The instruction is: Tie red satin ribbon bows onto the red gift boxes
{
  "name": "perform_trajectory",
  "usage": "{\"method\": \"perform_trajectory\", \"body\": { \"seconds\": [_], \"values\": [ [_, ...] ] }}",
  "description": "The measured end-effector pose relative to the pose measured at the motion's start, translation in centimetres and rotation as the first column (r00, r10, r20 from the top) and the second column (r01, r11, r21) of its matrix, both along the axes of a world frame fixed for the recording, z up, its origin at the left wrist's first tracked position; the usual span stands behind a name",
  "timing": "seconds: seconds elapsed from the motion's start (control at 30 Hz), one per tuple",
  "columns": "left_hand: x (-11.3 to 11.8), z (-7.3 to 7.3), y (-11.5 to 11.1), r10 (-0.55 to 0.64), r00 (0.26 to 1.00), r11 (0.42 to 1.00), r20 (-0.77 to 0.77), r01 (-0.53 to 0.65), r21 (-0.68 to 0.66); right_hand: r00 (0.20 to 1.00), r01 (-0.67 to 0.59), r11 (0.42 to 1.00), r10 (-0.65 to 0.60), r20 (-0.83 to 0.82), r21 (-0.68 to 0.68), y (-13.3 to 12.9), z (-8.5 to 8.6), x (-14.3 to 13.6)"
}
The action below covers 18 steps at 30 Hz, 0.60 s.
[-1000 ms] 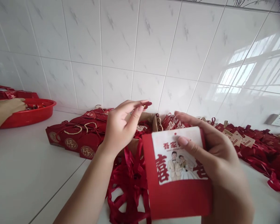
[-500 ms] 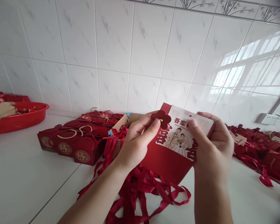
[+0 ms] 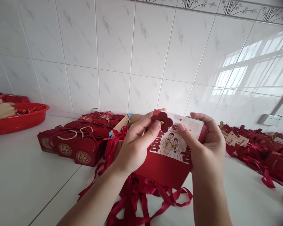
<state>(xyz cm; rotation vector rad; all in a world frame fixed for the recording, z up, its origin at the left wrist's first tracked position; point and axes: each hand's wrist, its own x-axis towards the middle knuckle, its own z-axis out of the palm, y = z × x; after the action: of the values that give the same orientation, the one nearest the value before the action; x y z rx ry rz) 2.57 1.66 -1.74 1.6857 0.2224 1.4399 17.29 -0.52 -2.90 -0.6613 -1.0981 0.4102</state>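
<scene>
My left hand is closed, pinching a dark red flower with a gold bead at its centre between thumb and fingers. The flower overlaps the upper left of a white wedding card printed with a bride and groom. This card lies against a flat red paper piece, perhaps a gift box or bag. My right hand grips both, thumb on the card's face and fingers behind. The left fingers behind the flower are partly hidden. Below, loose red ribbons lie tangled on the white table.
Red gift boxes with cord handles stand in rows at left, beside an open cardboard box. Another person's hand reaches into a red basin. More red packages line the right, near a power strip.
Both hands have brought the card and red piece slightly left and down. The right thumb sits nearer the flower, which stays pinched in the left hand.
</scene>
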Motion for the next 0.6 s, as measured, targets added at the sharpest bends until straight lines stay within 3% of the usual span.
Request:
{"method": "perform_trajectory", "body": {
  "seconds": [0.17, 0.43, 0.6],
  "values": [
    [-0.08, 0.07, 0.05, 0.054, 0.998, 0.996, -0.019, -0.053, 0.07, 0.999, 0.024, 1.0, -0.024, 0.038, 0.014, 0.11, 0.03, 0.05],
    [0.2, 0.0, 0.14, 0.12, 0.993, 0.988, -0.006, -0.118, 0.103, 0.994, -0.041, 0.998, 0.035, 0.102, 0.052, 0.16, 0.15, 0.22],
    [0.32, -0.13, 0.25, 0.228, 0.973, 0.962, -0.046, -0.218, 0.167, 0.991, -0.051, 0.997, 0.042, 0.128, 0.065, 0.15, 0.15, 0.3]
  ]
}}
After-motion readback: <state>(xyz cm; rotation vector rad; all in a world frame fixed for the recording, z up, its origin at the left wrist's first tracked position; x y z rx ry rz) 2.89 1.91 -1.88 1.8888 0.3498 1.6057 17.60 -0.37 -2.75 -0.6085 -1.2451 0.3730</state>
